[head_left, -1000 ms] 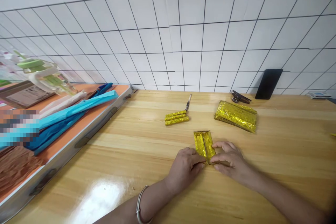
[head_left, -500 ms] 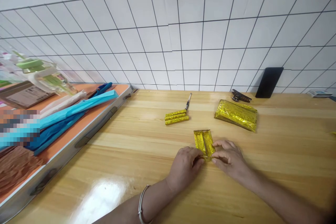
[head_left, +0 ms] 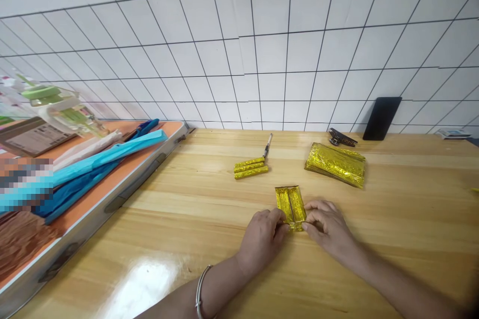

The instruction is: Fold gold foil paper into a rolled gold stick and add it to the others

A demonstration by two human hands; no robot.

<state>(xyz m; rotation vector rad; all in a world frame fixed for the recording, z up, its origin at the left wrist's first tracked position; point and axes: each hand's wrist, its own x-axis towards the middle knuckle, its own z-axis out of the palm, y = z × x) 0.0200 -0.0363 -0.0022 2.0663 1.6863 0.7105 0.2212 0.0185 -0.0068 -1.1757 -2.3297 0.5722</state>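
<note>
A folded sheet of shiny gold foil paper (head_left: 292, 202) lies on the wooden table, its two sides folded in so that a dark seam runs down the middle. My left hand (head_left: 263, 237) pinches the near left corner of it. On the near right corner, the thumb and fingers of my right hand (head_left: 327, 224) are closed. Between the hands, the near edge looks turned up in a narrow fold. Beyond them lie several rolled gold foil tubes (head_left: 250, 168) side by side, and to the right a stack of flat gold foil sheets (head_left: 335, 164).
A pen (head_left: 268, 145) touches the tubes. Behind the stack are a black hair clip (head_left: 342, 137) and a black slab (head_left: 381, 118) leaning on the tiled wall. At left, an orange-topped raised box (head_left: 149, 158) bears blue crepe paper (head_left: 112, 152), brown paper and a green-lidded bottle (head_left: 62, 104).
Both hands keep their pinch on the near edge of the foil sheet. The fingers have shifted only slightly, and the view has moved a little.
</note>
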